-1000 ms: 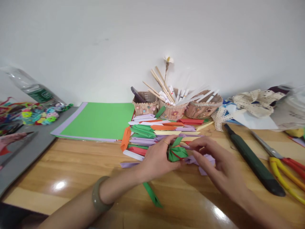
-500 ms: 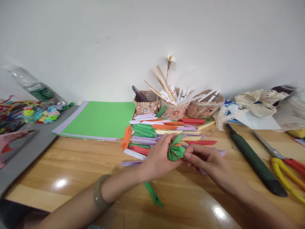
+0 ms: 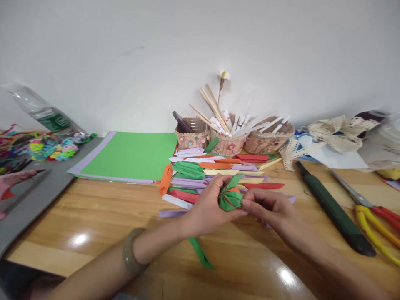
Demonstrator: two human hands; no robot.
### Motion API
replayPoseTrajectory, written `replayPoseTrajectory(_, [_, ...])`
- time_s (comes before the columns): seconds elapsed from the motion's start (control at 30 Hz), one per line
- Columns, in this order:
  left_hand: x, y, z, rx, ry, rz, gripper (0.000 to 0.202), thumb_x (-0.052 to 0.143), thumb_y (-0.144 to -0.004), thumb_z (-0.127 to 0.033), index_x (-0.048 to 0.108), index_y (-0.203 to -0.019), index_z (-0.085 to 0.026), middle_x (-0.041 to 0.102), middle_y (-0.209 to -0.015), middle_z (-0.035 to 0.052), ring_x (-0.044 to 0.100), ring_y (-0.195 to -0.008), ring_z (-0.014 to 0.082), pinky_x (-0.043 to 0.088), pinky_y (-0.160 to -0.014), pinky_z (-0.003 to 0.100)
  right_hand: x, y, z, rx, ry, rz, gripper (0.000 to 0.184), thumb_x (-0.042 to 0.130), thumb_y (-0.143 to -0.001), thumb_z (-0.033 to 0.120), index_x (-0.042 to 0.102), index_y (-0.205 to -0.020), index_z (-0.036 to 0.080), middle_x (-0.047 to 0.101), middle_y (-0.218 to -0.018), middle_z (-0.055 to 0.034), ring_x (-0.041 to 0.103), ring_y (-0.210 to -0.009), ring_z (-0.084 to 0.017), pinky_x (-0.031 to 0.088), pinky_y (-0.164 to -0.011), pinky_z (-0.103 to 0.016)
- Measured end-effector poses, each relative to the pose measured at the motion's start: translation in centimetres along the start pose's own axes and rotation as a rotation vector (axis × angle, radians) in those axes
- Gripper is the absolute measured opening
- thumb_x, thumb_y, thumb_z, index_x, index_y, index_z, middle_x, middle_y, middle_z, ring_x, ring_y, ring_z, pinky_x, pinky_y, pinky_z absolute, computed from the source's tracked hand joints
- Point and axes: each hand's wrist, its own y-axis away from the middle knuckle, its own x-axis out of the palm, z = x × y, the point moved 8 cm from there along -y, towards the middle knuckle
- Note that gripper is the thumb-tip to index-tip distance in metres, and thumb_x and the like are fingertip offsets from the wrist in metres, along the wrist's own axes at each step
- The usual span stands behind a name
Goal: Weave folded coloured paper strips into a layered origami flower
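A folded green paper flower (image 3: 231, 201) with a bit of orange showing is held between my two hands, above the wooden table. My left hand (image 3: 208, 204) wraps round its left side, with a ring on one finger. From the right, my right hand (image 3: 268, 208) pinches the flower's edge between thumb and finger; the other fingertips are partly hidden. Behind the hands lie many folded paper strips (image 3: 187, 170) in green, orange, red, white, yellow and purple. One loose green folded strip (image 3: 201, 254) rests on the table below my left forearm.
Green paper sheets (image 3: 131, 156) lie at the back left, beside a grey board (image 3: 59, 179). Craft-stick baskets (image 3: 229, 145) with sticks and pens stand along the wall. To the right are a dark green tool (image 3: 336, 210), scissors (image 3: 364, 208) and lace ribbon (image 3: 340, 133).
Almost nothing differs. Both hands keep the same grip on the paper flower, and the view has shifted very slightly.
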Motion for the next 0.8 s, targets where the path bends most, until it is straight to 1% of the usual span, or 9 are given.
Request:
replayPoseTrajectory(0.13, [0.1, 0.0, -0.1, -0.007, 0.085, -0.006, 0.062, 0.071, -0.063, -0.033, 0.042, -0.116, -0.019, 0.051, -0.117, 0.0072, 0.048, -0.110, 0.0231, 0.038, -0.095, 0.035, 0.1, 0.2, 0.6, 0.025, 0.008, -0.006, 0.033, 0.053, -0.077, 0.045, 0.052, -0.058, 0.018, 0.039, -0.049, 0.0048, 0.032, -0.045, -0.008, 0.021, -0.040, -0.022])
replayPoseTrajectory(0.27, [0.3, -0.3, 0.6, -0.143, 0.329, 0.023, 0.059, 0.074, -0.058, -0.024, 0.044, -0.108, -0.020, 0.056, -0.108, 0.0053, 0.053, -0.100, 0.0198, 0.042, -0.087, 0.033, -0.6, 0.4, 0.5, 0.061, 0.018, -0.056, 0.032, 0.055, -0.076, 0.044, 0.053, -0.058, 0.017, 0.043, -0.052, 0.0035, 0.033, -0.045, -0.008, 0.023, -0.040, -0.022])
replayPoseTrajectory(0.33, [0.0, -0.5, 1.0, -0.205, 0.491, -0.011, 0.056, 0.076, -0.054, -0.021, 0.047, -0.101, -0.019, 0.058, -0.102, 0.0037, 0.055, -0.093, 0.0179, 0.043, -0.082, 0.031, -1.7, 0.4, 0.2, 0.073, -0.021, -0.153, 0.030, 0.057, -0.075, 0.043, 0.054, -0.059, 0.018, 0.045, -0.051, 0.0035, 0.035, -0.044, -0.008, 0.025, -0.040, -0.022])
replayPoseTrajectory(0.4, [-0.1, -0.6, 1.2, -0.247, 0.634, -0.019, 0.053, 0.078, -0.051, -0.020, 0.050, -0.096, -0.019, 0.060, -0.095, 0.0019, 0.056, -0.086, 0.0157, 0.043, -0.078, 0.029, -3.2, 0.5, 0.5, 0.026, -0.061, -0.291, 0.025, 0.058, -0.074, 0.041, 0.056, -0.063, 0.019, 0.049, -0.055, 0.0026, 0.043, -0.049, -0.010, 0.033, -0.044, -0.022])
replayPoseTrajectory(0.47, [0.4, -0.6, 1.3, -0.297, 0.742, 0.040, 0.051, 0.080, -0.049, -0.021, 0.054, -0.093, -0.019, 0.061, -0.084, -0.0005, 0.056, -0.078, 0.0133, 0.042, -0.075, 0.027, -4.1, 0.6, 1.2, -0.042, -0.063, -0.371, 0.019, 0.060, -0.073, 0.040, 0.061, -0.074, 0.021, 0.058, -0.067, 0.0004, 0.053, -0.063, -0.014, 0.041, -0.054, -0.024])
replayPoseTrajectory(0.5, [0.8, -0.5, 1.3, -0.315, 0.779, 0.078, 0.051, 0.081, -0.047, -0.021, 0.057, -0.092, -0.019, 0.061, -0.081, -0.0014, 0.056, -0.075, 0.0124, 0.042, -0.073, 0.026, -4.2, 0.6, 1.5, -0.062, -0.048, -0.372, 0.020, 0.060, -0.073, 0.040, 0.062, -0.080, 0.022, 0.061, -0.075, -0.0007, 0.056, -0.070, -0.016, 0.043, -0.059, -0.025])
replayPoseTrajectory(0.57, [1.4, -0.4, 1.2, -0.339, 0.829, 0.137, 0.050, 0.082, -0.045, -0.022, 0.061, -0.090, -0.019, 0.062, -0.079, -0.0016, 0.056, -0.075, 0.0121, 0.041, -0.072, 0.025, -3.7, 0.5, 1.8, -0.080, -0.003, -0.310, 0.023, 0.059, -0.074, 0.041, 0.062, -0.088, 0.022, 0.064, -0.086, -0.0026, 0.058, -0.079, -0.019, 0.046, -0.066, -0.028])
replayPoseTrajectory(0.67, [2.1, -0.3, 1.1, -0.346, 0.854, 0.224, 0.045, 0.082, -0.047, -0.025, 0.066, -0.088, -0.018, 0.065, -0.081, 0.0003, 0.057, -0.078, 0.0132, 0.041, -0.074, 0.026, -2.9, 0.5, 1.9, -0.073, 0.049, -0.230, 0.024, 0.058, -0.075, 0.042, 0.063, -0.085, 0.020, 0.063, -0.083, -0.0035, 0.058, -0.078, -0.020, 0.046, -0.066, -0.030])
replayPoseTrajectory(0.8, [2.9, -0.1, 1.0, -0.351, 0.842, 0.351, 0.050, 0.080, -0.050, -0.023, 0.066, -0.099, -0.021, 0.067, -0.094, 0.0031, 0.058, -0.085, 0.0154, 0.042, -0.079, 0.028, -3.1, 0.6, 1.7, -0.069, 0.103, -0.263, 0.023, 0.057, -0.076, 0.040, 0.063, -0.076, 0.019, 0.063, -0.079, -0.0026, 0.057, -0.077, -0.019, 0.044, -0.067, -0.029])
